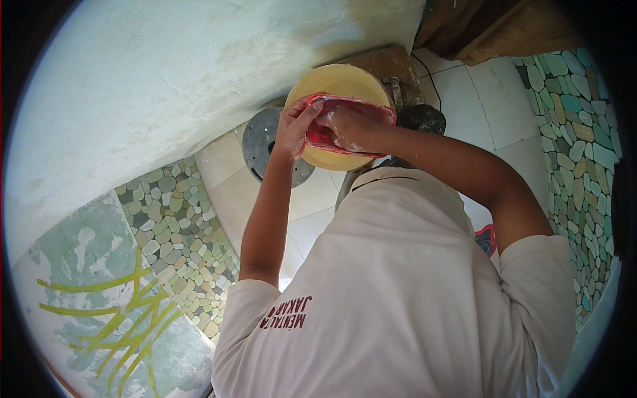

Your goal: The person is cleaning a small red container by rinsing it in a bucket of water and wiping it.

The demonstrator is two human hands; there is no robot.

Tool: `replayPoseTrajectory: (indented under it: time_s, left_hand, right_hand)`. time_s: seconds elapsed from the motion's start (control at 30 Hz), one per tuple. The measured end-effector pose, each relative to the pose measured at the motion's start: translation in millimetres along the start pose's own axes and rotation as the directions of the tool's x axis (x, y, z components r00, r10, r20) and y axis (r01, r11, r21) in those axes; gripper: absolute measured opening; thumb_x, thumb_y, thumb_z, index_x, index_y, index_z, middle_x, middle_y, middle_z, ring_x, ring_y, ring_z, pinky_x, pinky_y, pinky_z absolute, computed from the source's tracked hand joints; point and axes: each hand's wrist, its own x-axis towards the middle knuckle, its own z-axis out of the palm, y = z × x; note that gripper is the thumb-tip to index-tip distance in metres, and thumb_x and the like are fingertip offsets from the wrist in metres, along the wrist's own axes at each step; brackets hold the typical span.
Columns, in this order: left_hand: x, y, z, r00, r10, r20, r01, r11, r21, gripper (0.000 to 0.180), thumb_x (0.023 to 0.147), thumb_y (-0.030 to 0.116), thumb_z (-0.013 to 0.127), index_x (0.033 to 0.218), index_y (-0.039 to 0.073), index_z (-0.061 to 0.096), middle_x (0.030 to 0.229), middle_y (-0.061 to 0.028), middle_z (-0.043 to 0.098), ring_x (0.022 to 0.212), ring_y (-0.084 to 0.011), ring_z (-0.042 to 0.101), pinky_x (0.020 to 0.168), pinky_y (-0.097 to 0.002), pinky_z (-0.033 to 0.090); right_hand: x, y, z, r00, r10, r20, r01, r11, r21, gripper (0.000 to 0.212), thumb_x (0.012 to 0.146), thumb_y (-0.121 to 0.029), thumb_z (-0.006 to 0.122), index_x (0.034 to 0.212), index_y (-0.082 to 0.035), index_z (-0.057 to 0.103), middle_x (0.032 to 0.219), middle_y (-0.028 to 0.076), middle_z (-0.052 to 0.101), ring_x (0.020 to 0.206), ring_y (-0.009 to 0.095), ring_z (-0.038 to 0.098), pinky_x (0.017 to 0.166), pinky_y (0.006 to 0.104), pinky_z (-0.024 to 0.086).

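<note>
Over a round yellow basin [335,76], a red plastic container [321,139] with pale smears is held tilted. My left hand [293,126] grips its left rim, thumb on the inner side and fingers around the outside. Inside the container is my right hand [352,126], spotted with whitish residue. Its fingers curl toward the left wall, close to my left thumb. The fingertips are partly hidden, so whatever they hold does not show.
A dark round disc-like piece with holes [259,142] lies left of the basin, beside the pale wall [199,66]. Behind stands a brown wooden piece [378,61]. A dark lumpy object [424,119] is at the right. Pebble tiling [172,219] borders the pale floor tiles [471,99].
</note>
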Motion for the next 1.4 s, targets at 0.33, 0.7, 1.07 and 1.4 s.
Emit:
replayPoseTrajectory:
  time_s: [0.33,0.7,1.07,1.4]
  left_hand:
    - [-18,3,4,0.972,0.235,0.002,-0.234,0.968,0.092,0.040,0.085,0.016,0.064,0.119,-0.003,0.055,0.111,-0.0104,0.061,0.098,-0.0151,0.058,0.090,-0.0290,0.045]
    - [-37,11,9,0.768,0.636,0.072,-0.597,0.671,0.439,0.047,0.075,0.021,0.074,0.113,-0.003,0.059,0.119,-0.0178,0.056,0.112,-0.0258,0.052,0.098,-0.0360,0.038]
    - [-38,11,12,0.649,0.759,-0.048,-0.594,0.545,0.591,0.043,0.073,0.016,0.074,0.110,-0.001,0.060,0.120,-0.0178,0.055,0.111,-0.0263,0.052,0.096,-0.0363,0.040]
    - [-42,15,22,0.707,0.685,-0.178,-0.498,0.660,0.563,0.038,0.077,0.010,0.071,0.111,-0.001,0.059,0.120,-0.0160,0.054,0.110,-0.0227,0.052,0.095,-0.0334,0.041]
  right_hand:
    - [5,-10,-6,0.991,0.095,0.098,-0.089,0.994,-0.064,0.019,0.074,-0.003,0.057,0.092,0.001,0.059,0.089,0.021,0.062,0.084,0.035,0.061,0.075,0.0421,0.048]
    - [-29,-22,-14,0.987,0.159,-0.020,-0.159,0.949,-0.273,0.021,0.087,-0.016,0.051,0.101,-0.003,0.059,0.095,0.021,0.061,0.090,0.036,0.060,0.080,0.0440,0.047]
    - [-55,-41,-40,0.960,0.250,-0.124,-0.270,0.946,-0.178,0.009,0.085,-0.008,0.056,0.093,-0.004,0.052,0.082,0.018,0.062,0.075,0.037,0.060,0.063,0.0448,0.047]
    - [-49,-29,-52,0.962,0.243,-0.128,-0.271,0.914,-0.302,0.026,0.083,-0.003,0.054,0.108,-0.002,0.049,0.090,0.020,0.061,0.084,0.037,0.059,0.072,0.0442,0.048]
